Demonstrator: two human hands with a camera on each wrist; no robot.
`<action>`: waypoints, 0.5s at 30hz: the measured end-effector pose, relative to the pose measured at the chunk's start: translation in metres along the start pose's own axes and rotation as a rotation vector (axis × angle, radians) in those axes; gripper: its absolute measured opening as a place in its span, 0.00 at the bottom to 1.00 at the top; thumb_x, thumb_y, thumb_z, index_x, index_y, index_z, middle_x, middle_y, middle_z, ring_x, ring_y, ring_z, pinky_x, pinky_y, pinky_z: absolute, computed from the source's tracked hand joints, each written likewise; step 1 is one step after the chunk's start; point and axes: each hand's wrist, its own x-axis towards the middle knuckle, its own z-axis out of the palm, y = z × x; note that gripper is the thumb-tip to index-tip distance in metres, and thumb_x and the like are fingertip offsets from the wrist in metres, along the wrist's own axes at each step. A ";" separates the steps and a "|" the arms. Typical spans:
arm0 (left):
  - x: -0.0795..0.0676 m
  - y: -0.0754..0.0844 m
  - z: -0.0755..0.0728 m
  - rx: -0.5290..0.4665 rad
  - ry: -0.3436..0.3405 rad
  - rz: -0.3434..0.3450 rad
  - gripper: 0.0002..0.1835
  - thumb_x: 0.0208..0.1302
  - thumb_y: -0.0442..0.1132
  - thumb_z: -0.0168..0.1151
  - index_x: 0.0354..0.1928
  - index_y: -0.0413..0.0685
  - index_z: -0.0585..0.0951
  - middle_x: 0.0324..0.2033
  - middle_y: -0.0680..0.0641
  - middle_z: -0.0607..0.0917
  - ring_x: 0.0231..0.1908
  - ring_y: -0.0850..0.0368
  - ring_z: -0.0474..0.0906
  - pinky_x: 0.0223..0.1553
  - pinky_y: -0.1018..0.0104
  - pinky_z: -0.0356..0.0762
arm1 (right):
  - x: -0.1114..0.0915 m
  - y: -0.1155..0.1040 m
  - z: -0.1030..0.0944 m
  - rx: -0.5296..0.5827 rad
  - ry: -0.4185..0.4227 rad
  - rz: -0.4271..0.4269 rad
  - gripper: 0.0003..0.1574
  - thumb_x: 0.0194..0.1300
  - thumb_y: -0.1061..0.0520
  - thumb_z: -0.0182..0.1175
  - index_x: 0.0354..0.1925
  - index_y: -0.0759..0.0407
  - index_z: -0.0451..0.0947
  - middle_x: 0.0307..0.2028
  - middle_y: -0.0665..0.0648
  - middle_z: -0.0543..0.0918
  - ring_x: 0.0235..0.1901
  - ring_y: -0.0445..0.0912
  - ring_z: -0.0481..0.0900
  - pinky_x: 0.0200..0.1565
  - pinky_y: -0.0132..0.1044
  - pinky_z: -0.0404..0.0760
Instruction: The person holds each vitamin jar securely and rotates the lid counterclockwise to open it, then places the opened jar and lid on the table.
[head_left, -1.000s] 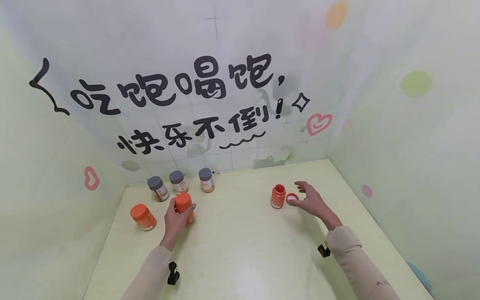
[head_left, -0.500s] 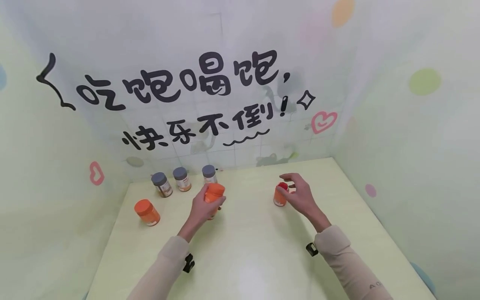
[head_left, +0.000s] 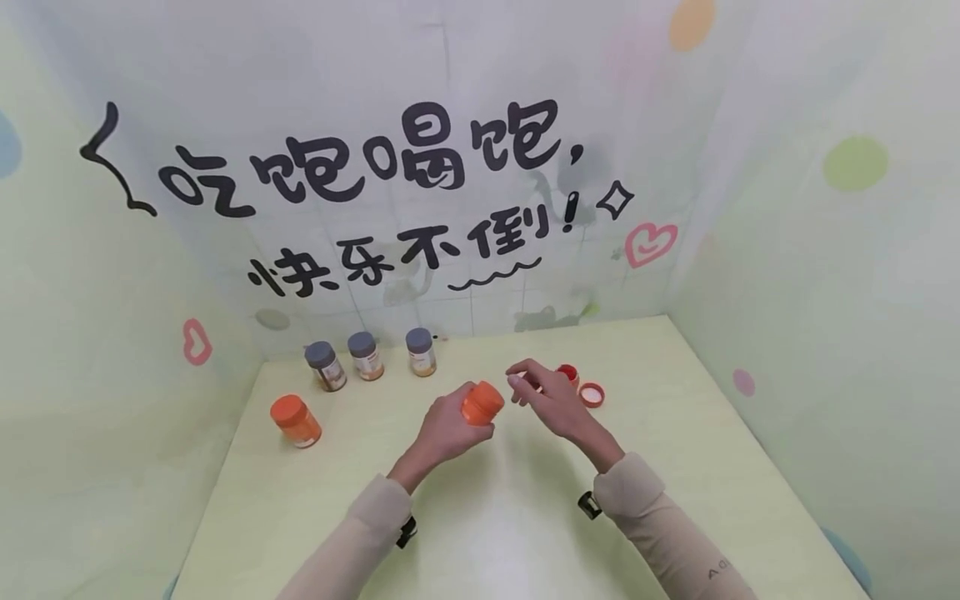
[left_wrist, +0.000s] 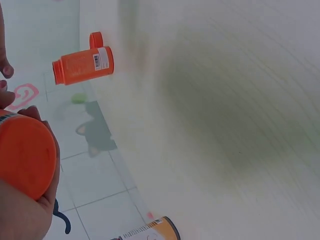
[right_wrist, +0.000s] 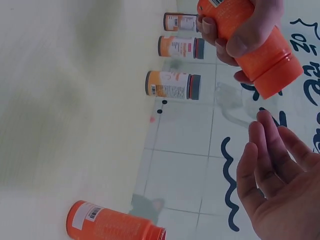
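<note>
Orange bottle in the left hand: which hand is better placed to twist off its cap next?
Probably the right hand: it is empty, fingers relaxed, beside the cap of the orange bottle, which the left hand already grips.

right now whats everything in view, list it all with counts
orange bottle, capped: 1, orange, held up above the table
open orange bottle: 1, orange, upright behind the right hand
loose cap: 1, orange with white inside, on the table beside the open bottle
orange bottle at left: 1, orange, standing alone
grey-lidded jars: 3, in a row by the back wall
table: 1, pale yellow-green
left hand: grips the capped bottle
right hand: open, near its cap
</note>
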 end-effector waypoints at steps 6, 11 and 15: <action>-0.007 0.015 0.013 0.117 0.008 0.013 0.22 0.51 0.45 0.71 0.47 0.56 0.74 0.31 0.56 0.81 0.28 0.59 0.75 0.31 0.66 0.75 | -0.004 -0.001 0.008 -0.057 -0.039 0.034 0.22 0.73 0.35 0.49 0.50 0.44 0.79 0.31 0.46 0.84 0.30 0.45 0.82 0.34 0.38 0.79; -0.013 0.023 0.015 0.218 0.079 0.032 0.23 0.49 0.47 0.71 0.46 0.55 0.74 0.30 0.56 0.81 0.26 0.60 0.74 0.29 0.68 0.73 | -0.005 -0.009 0.012 -0.147 -0.062 0.023 0.23 0.71 0.31 0.49 0.44 0.43 0.79 0.25 0.45 0.82 0.25 0.43 0.79 0.28 0.35 0.78; -0.015 0.028 0.016 0.325 0.147 0.088 0.23 0.48 0.47 0.71 0.47 0.54 0.76 0.28 0.56 0.82 0.23 0.61 0.72 0.25 0.69 0.71 | -0.001 -0.015 0.015 -0.260 -0.023 0.017 0.22 0.69 0.30 0.50 0.38 0.42 0.78 0.19 0.44 0.77 0.20 0.41 0.73 0.24 0.34 0.73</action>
